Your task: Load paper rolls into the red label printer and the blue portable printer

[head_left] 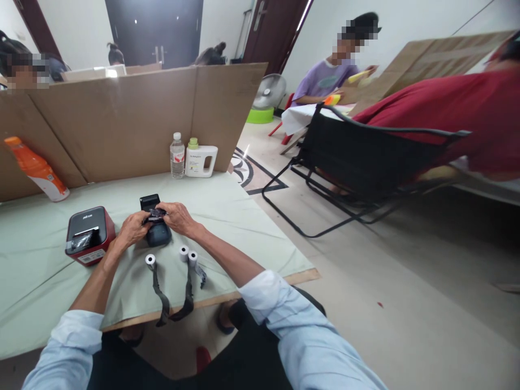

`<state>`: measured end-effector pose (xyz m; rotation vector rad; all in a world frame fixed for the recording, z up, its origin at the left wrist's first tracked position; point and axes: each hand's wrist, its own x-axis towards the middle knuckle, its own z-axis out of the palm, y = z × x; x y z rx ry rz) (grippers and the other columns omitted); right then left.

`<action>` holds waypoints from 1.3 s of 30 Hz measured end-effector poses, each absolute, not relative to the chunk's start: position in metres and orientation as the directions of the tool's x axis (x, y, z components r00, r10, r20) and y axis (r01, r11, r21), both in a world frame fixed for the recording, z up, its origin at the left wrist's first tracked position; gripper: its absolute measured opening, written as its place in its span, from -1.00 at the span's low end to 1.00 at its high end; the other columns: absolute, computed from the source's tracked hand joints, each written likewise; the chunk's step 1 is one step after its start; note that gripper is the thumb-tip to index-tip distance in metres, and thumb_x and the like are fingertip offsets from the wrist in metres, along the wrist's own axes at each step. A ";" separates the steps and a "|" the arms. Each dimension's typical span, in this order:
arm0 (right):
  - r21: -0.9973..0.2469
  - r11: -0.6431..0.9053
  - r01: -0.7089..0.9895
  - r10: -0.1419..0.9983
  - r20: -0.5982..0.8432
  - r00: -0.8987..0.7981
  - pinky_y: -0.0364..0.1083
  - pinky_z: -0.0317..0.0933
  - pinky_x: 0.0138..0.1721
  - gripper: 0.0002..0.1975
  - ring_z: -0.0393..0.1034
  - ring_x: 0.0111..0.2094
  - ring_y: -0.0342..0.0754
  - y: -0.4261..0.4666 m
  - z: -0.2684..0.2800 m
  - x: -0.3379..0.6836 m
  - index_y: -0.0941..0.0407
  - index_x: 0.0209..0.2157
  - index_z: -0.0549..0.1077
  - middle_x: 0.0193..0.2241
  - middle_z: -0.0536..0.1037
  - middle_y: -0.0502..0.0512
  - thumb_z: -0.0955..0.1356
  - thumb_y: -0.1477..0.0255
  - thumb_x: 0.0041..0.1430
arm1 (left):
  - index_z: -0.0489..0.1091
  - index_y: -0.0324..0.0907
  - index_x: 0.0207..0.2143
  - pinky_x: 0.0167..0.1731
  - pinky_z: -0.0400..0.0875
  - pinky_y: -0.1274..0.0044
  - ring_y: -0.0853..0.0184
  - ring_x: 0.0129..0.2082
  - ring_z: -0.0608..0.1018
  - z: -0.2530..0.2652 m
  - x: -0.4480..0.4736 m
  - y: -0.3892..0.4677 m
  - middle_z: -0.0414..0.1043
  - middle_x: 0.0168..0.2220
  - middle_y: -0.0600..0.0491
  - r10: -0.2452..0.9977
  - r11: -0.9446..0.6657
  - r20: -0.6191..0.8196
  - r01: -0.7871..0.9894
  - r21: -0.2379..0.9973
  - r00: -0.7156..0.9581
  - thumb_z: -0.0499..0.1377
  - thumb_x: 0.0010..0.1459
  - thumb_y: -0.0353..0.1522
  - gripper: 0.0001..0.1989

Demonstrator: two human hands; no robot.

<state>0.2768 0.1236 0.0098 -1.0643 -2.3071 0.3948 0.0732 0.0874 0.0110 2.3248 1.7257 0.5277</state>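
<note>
- At the far left, the orange bottle [38, 170] leans against the cardboard screen [134, 119], apart from the work.
- Next comes the red-and-black machine [90, 235], standing on the table beside your left forearm; neither of your hands is on it.
- Your left hand [133, 229] has its fingers closed on the left end of a small dark piece [156, 214]; what that piece is, I cannot make out.
- Nearer you lies the first white roll [150, 262], set down with its dark strip trailing to the front edge of the table [244, 211]. It looks partly unwound.
- Between your hands, the dark handheld device [159, 236] lies on the table, right under the piece. Your fingers cover its middle, so I cannot tell whether it is open there or holds anything.
- Your right hand [179, 218] pinches the right end of the same piece, leaving no clear gap. I judge this step midway: the piece is gripped but not put down.
- The second white roll [184, 252] and third white roll [193, 262] stand side by side, dark strips loose, so three are out and none is in your hands.
- Farther right, the clear bottle [177, 157] and white jug [201, 161] stand out of your way.
</note>
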 end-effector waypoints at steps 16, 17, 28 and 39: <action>-0.376 0.756 0.536 0.645 0.288 -0.708 -0.09 0.29 0.05 -0.67 0.49 0.05 0.01 0.106 0.005 0.285 0.08 -0.01 0.60 0.02 0.63 0.16 0.32 0.59 0.27 | 0.61 -0.03 0.05 0.08 0.46 0.43 0.15 0.04 0.61 0.011 0.079 0.094 0.63 0.06 0.00 0.982 -0.171 0.135 0.932 0.320 0.134 0.18 0.10 -0.42 -0.54; -0.367 0.760 0.536 0.641 0.284 -0.713 -0.09 0.29 0.06 -0.68 0.49 0.07 0.01 0.105 0.005 0.285 0.08 -0.01 0.60 0.03 0.63 0.16 0.33 0.57 0.28 | 0.61 -0.03 0.06 0.09 0.46 0.44 0.16 0.05 0.61 0.011 0.079 0.095 0.63 0.06 0.01 0.980 -0.179 0.140 0.930 0.320 0.140 0.18 0.09 -0.44 -0.52; -0.289 0.728 0.621 0.679 0.184 -0.710 -0.07 0.30 -0.01 -0.70 0.48 0.06 0.04 0.101 0.019 0.280 0.08 -0.02 0.61 0.03 0.62 0.17 0.30 0.56 0.32 | 0.62 -0.02 0.04 0.09 0.47 0.41 0.17 0.02 0.63 0.009 0.071 0.098 0.63 0.06 0.01 0.955 -0.297 0.138 0.877 0.378 0.264 0.12 0.08 -0.51 -0.48; -0.202 0.791 0.578 0.611 0.200 -0.766 -0.07 0.26 -0.06 -0.77 0.42 0.01 0.02 0.090 0.013 0.282 0.09 0.01 0.57 0.00 0.58 0.19 0.33 0.46 0.40 | 0.67 0.02 -0.11 -0.02 0.49 0.41 0.13 -0.04 0.63 -0.002 0.080 0.109 0.67 -0.03 0.01 0.978 -0.193 0.137 0.932 0.306 0.157 0.21 0.18 -0.31 -0.72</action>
